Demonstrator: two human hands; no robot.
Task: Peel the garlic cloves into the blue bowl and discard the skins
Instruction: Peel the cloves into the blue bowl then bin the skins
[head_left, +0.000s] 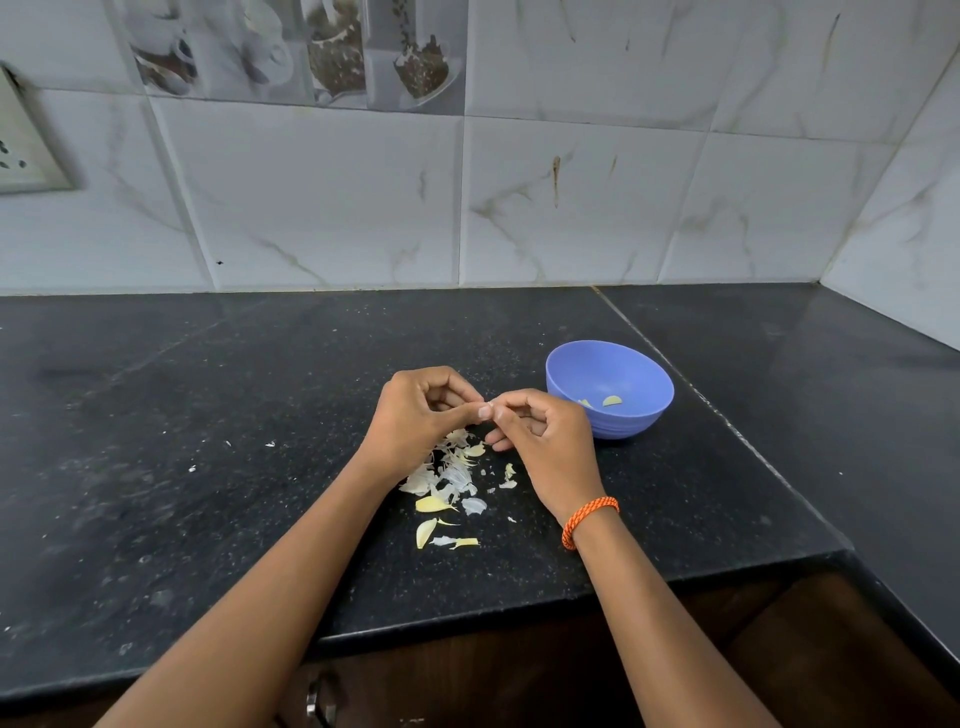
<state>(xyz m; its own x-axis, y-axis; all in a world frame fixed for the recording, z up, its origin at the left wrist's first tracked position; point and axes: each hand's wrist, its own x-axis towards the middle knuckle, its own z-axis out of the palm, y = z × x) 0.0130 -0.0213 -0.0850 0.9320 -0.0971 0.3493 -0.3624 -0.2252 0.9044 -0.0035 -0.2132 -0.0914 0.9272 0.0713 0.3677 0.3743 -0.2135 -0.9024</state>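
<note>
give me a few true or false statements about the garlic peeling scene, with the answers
1. The blue bowl holds peeled garlic pieces. True.
2. The bowl stands to the left of both hands. False: it stands to the right of the right hand.
3. The left hand and right hand meet at the fingertips, fingers curled, over the black counter. True; what they pinch is too small to make out.
4. The garlic skins are gathered inside the bowl. False: they lie scattered on the counter below the hands.
5. An orange bracelet sits on the left wrist. False: it is on the right wrist.
</note>
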